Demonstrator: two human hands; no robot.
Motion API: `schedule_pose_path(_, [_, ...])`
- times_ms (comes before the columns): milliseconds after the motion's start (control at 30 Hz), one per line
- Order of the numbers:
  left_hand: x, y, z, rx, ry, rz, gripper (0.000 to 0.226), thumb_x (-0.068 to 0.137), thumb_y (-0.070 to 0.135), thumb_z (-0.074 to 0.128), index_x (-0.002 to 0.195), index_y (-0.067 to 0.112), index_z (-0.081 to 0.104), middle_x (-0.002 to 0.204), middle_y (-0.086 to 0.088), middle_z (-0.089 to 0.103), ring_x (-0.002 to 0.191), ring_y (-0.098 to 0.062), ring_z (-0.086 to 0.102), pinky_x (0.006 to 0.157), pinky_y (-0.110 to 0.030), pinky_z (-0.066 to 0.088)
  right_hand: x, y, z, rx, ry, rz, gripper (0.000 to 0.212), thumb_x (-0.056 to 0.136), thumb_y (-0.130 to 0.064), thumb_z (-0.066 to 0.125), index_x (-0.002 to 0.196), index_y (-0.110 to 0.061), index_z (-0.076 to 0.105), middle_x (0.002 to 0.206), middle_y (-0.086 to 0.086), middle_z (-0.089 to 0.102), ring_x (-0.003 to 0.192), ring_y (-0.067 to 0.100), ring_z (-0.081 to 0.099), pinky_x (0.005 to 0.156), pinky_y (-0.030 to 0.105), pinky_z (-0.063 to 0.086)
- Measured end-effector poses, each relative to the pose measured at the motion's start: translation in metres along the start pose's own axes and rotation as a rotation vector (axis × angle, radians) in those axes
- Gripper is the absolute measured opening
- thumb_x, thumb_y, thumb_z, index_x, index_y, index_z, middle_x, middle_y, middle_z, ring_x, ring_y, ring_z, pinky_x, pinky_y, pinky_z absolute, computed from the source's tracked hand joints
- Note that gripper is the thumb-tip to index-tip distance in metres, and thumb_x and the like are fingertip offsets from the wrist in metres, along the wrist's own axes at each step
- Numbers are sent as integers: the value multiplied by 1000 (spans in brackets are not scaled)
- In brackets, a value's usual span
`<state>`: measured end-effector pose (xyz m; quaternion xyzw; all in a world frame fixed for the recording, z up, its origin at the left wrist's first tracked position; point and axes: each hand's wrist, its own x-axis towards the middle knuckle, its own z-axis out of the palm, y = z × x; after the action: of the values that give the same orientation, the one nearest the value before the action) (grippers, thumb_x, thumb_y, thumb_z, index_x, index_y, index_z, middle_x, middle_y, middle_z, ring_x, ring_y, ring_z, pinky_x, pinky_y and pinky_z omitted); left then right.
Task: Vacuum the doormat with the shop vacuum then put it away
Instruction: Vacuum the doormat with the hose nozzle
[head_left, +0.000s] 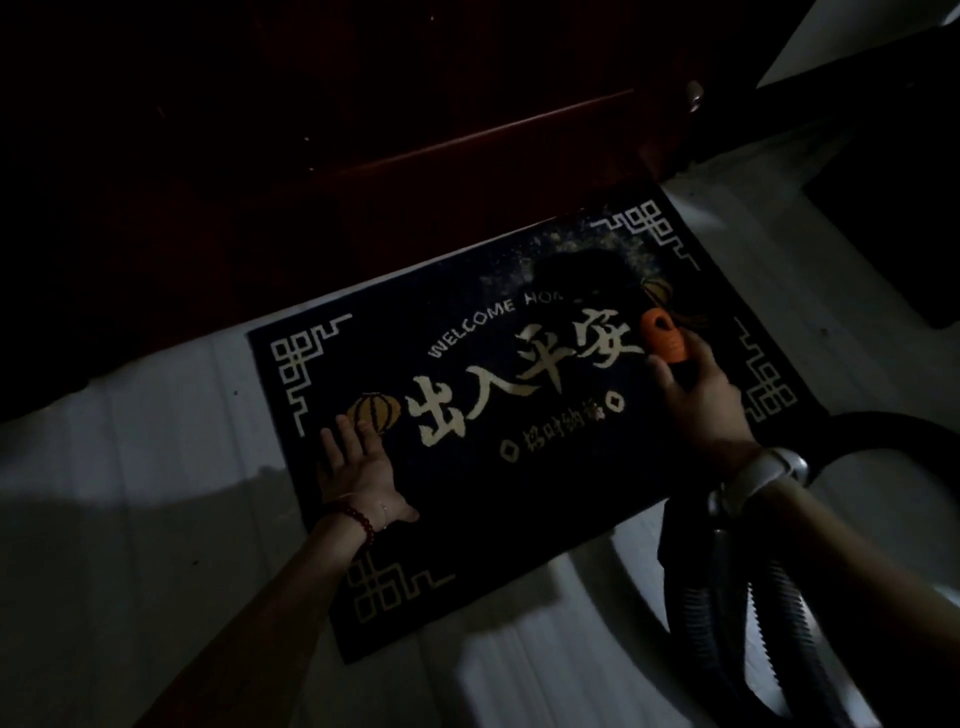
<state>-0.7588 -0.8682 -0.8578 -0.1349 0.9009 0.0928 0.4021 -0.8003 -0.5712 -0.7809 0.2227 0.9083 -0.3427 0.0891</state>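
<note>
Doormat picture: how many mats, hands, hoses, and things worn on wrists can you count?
Mat: 1
Hands: 2, left hand flat on the mat, right hand holding the orange nozzle
Hose: 1
Wrist things: 2, bead bracelet and watch
Total: 6

This is the entrance of a home, dimly lit. A dark doormat (519, 415) printed with "WELCOME" and large Chinese characters lies on a pale tiled floor (130, 467), its far edge just beside the foot of a dark red wooden door (363, 130). A black ribbed vacuum hose (727, 623) curls over the tiles near the mat's right side.
</note>
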Motion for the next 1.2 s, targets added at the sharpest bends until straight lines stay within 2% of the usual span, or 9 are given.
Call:
schedule_pose_path(133, [1, 3, -1, -13, -24, -8, 129, 69, 36, 79, 142, 5, -22, 147, -18, -35, 138, -38, -25, 117, -49, 2, -33, -12, 31, -25, -158, -141, 61, 92, -37, 49, 144, -30, 18, 112, 18, 62, 87, 31, 65, 73, 31, 51])
schedule_pose_path(267, [-2, -2, -1, -49, 9, 22, 128, 68, 39, 79, 143, 6, -20, 149, -16, -33, 139, -36, -25, 117, -48, 3, -55, -15, 51, -110, -336, -229, 63, 93, -42, 45, 144, -37, 10, 93, 1, 55, 58, 3, 52, 50, 13, 42])
schedule_pose_path(400, [-4, -4, 0, -122, 50, 41, 121, 71, 44, 74, 146, 12, -16, 152, -13, -28, 140, -33, -23, 116, -49, 2, -50, -15, 42, -91, -335, -245, 61, 92, -41, 46, 143, -36, 14, 111, 10, 62, 67, 11, 55, 64, 23, 46])
schedule_pose_path(567, [10, 36, 2, -183, 359, 186, 76, 87, 48, 50, 147, 25, 11, 157, -4, -7, 144, -27, -11, 116, -53, 0, -51, -21, 52, -110, -295, -279, 55, 89, -37, 53, 135, -25, 26, 115, 8, 57, 88, 22, 61, 72, 32, 49])
schedule_pose_path(667, [27, 57, 16, -95, 411, 213, 75, 86, 60, 28, 148, 27, 0, 157, -5, -12, 143, -27, -16, 112, -57, -7, -37, -29, 60, -189, -261, -262, 56, 88, -40, 53, 134, -22, 27, 119, 8, 55, 99, 26, 58, 73, 27, 41])
schedule_pose_path(767, [38, 59, 33, 3, 464, 181, 85, 72, 69, 0, 147, 29, -6, 156, -5, -17, 142, -28, -21, 109, -58, -11, -32, -29, 60, -183, -277, -233, 59, 89, -49, 47, 139, -28, 23, 118, 9, 59, 99, 26, 59, 75, 29, 45])
schedule_pose_path(900, [43, 58, 39, 6, 542, 186, 77, 83, 66, 15, 148, 28, 4, 157, -6, -8, 143, -29, -13, 110, -58, -8, -19, -22, 45, -256, -181, -248, 60, 91, -50, 42, 142, -31, 19, 117, 14, 60, 97, 31, 61, 79, 36, 51])
schedule_pose_path(1067, [46, 59, 43, -18, 601, 214, 76, 78, 62, 25, 141, 20, 36, 151, -15, 27, 140, -36, 21, 106, -65, 13, 24, -12, 18, -145, -35, -39, 56, 91, -46, 46, 140, -28, 28, 120, 19, 59, 104, 39, 56, 81, 36, 43])
schedule_pose_path(1200, [44, 50, 47, -6, 632, 213, 73, 79, 61, 30, 139, 19, 38, 148, -16, 33, 137, -37, 27, 104, -66, 17, -17, -17, 47, -179, -184, -209, 59, 92, -42, 46, 143, -27, 19, 115, 15, 62, 94, 33, 63, 78, 36, 50])
